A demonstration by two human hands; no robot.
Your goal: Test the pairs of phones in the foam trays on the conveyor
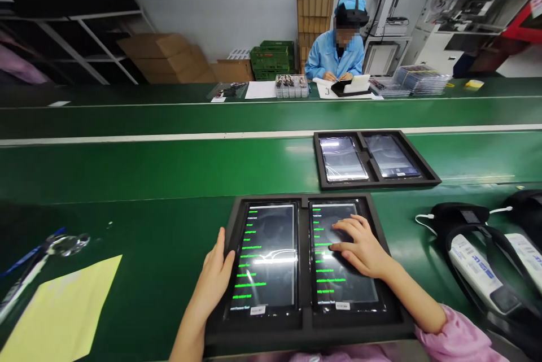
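A black foam tray [303, 260] lies in front of me on the green bench and holds two tablets side by side. Green text lines show on both dark screens. My left hand [215, 271] rests with fingers together against the tray's left edge, thumb touching the left tablet [266, 254]. My right hand [359, 244] lies flat on the right tablet [339, 271], fingers stretched out and fingertips touching its screen. Neither hand holds anything.
A second black tray [372, 181] with two tablets sits farther back on the green conveyor. Black devices with white cables [478, 249] lie at the right. A yellow sheet [63, 311] and pens [25, 271] lie at the left. A person in blue [336, 51] works opposite.
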